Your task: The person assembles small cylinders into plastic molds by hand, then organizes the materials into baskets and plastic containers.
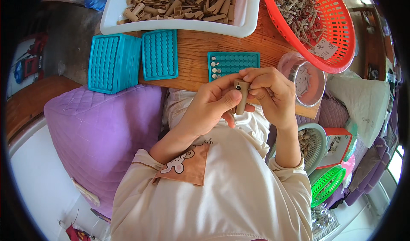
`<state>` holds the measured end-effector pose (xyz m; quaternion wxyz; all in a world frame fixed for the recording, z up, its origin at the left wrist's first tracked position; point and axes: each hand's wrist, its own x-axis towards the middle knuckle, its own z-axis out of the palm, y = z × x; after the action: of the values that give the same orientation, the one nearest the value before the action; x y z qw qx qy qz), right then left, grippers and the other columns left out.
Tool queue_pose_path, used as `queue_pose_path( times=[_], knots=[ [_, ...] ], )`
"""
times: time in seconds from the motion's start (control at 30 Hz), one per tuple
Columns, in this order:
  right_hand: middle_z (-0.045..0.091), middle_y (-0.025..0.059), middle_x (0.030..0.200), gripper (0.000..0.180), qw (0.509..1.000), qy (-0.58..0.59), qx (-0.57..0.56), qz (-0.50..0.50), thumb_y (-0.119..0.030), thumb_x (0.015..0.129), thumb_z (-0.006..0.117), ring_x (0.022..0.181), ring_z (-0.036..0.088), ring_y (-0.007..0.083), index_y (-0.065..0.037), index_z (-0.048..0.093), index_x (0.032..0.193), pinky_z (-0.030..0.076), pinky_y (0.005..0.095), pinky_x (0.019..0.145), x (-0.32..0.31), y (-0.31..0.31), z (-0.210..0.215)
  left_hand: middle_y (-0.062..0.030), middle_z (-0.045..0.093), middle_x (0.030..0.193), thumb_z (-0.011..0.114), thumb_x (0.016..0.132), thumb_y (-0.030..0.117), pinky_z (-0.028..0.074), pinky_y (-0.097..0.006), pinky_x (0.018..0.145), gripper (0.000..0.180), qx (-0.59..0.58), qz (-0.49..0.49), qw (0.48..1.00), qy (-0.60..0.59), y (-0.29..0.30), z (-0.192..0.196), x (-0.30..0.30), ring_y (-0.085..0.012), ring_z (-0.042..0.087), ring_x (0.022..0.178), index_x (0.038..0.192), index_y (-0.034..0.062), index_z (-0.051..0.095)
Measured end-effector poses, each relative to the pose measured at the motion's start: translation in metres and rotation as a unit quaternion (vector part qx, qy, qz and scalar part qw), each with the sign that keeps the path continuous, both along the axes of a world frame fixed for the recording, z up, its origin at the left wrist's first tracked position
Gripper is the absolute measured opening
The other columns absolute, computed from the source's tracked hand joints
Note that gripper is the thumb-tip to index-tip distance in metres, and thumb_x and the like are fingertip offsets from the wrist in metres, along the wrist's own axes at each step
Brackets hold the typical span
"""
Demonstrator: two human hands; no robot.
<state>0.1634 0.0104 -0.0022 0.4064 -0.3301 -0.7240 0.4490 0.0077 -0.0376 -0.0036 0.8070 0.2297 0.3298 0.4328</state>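
A hollow tan plastic piece [241,96], roughly tube-shaped with a small dark round hole near its top, is held upright in front of my chest. My left hand [207,106] is closed around its left side, with the thumb along its face. Bent over its upper right edge, my right hand [275,93] pinches there; whether a tiny part is between these fingertips is hard to make out. Just beyond the hands, on the table, lies a teal tray [235,61] with rows of round pockets and several small silvery discs at its left end.
Past the trays stands a white bin [179,27] of tan plastic pieces. A stack of teal trays [104,63] and another teal tray [160,55] sit left on the wooden table [192,44]. At right are a red basket [341,31] and a pinkish round container [316,91].
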Motion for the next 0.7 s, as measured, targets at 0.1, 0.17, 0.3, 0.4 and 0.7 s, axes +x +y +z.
queue_pose_path(
  times=[0.1,0.17,0.3,0.4,0.7],
  knots=[
    [0.056,0.0093,0.080,0.012,1.000,0.003,0.003,0.013,0.007,0.063,0.058,0.078,0.059,0.0243,0.001,0.050,0.068,0.049,0.0290,0.062,0.001,0.002,-0.003,-0.0071,0.055,0.096,0.044,0.086,0.023,0.046,-0.017,0.043,0.043,0.000,0.004,1.000,0.012,-0.001,0.000,0.001,-0.0161,0.060,0.080,0.121,0.0000,0.034],
    [0.056,0.0092,0.080,0.012,1.000,-0.010,0.014,0.021,0.007,0.063,0.058,0.077,0.059,0.0239,0.001,0.050,0.068,0.049,0.0292,0.062,0.001,0.004,-0.003,-0.0068,0.055,0.095,0.044,0.086,0.022,0.046,-0.017,0.044,0.042,-0.003,0.010,1.000,0.017,-0.001,0.000,0.001,-0.0156,0.060,0.080,0.120,-0.0002,0.034],
    [0.057,0.0092,0.083,0.012,0.998,-0.049,0.000,0.045,0.007,0.063,0.059,0.076,0.059,0.0232,0.000,0.050,0.068,0.049,0.0295,0.063,0.000,0.006,0.003,-0.0054,0.055,0.091,0.046,0.085,0.019,0.047,-0.018,0.049,0.039,0.026,0.029,0.994,0.101,0.001,0.002,0.001,-0.0122,0.058,0.076,0.118,-0.0005,0.037],
    [0.057,0.0093,0.086,0.011,0.996,-0.069,0.034,0.045,0.004,0.065,0.060,0.075,0.058,0.0217,0.000,0.050,0.068,0.048,0.0297,0.062,0.000,0.010,0.000,-0.0051,0.055,0.090,0.050,0.083,0.014,0.047,-0.019,0.051,0.036,0.060,0.038,0.985,0.160,0.002,0.001,-0.001,-0.0109,0.057,0.075,0.115,0.0001,0.041],
    [0.057,0.0103,0.088,0.042,0.999,0.018,-0.026,-0.036,-0.021,0.066,0.070,0.077,0.056,0.0170,0.004,0.049,0.093,0.045,0.0261,0.069,0.004,0.005,-0.005,-0.0085,0.056,0.090,0.062,0.072,0.007,0.047,-0.021,0.055,0.029,0.242,0.153,0.915,0.283,0.002,-0.004,0.008,-0.0135,0.057,0.078,0.097,0.0016,0.049]
  ],
)
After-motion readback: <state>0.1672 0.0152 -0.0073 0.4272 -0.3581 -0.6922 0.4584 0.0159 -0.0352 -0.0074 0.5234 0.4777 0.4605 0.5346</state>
